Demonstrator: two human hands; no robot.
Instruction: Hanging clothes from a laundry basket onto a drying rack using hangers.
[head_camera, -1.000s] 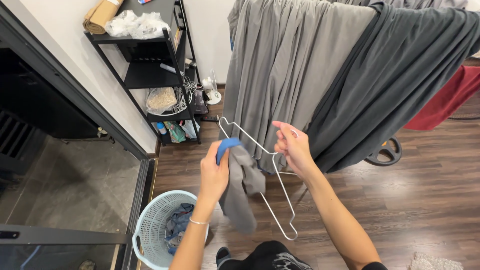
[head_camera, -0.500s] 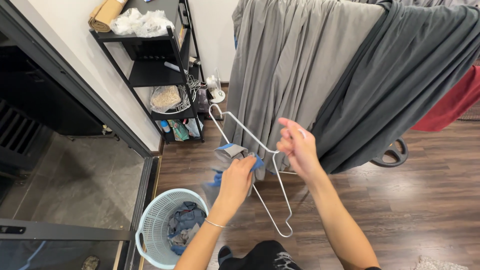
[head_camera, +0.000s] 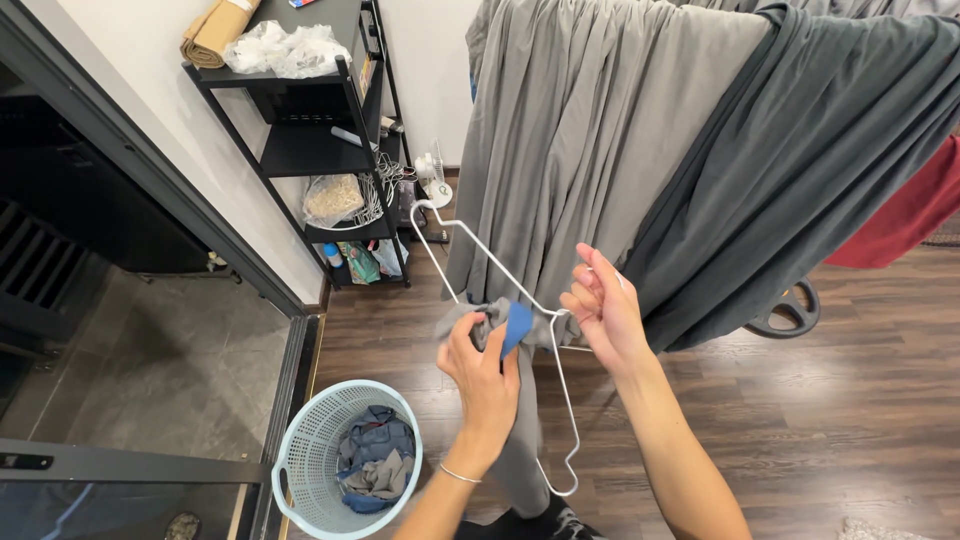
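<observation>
Since a moment ago the left hand (head_camera: 483, 372) has lifted the grey garment (head_camera: 497, 335) higher, up against the white wire hanger (head_camera: 520, 300), which now tilts with its hook toward the shelf rack (head_camera: 300, 150). Behind hang broad grey sheets (head_camera: 600, 150); lower left sits a pale blue laundry basket (head_camera: 300, 470). That garment, with its blue patch, looks soft, limp and light, best gathered in a fistful, as the left fingers have closed on it. The right hand (head_camera: 603, 312) pinches the stiff, springy hanger at its shoulder.

Bare forearms, thin bracelet (head_camera: 458, 474) on left wrist.
</observation>
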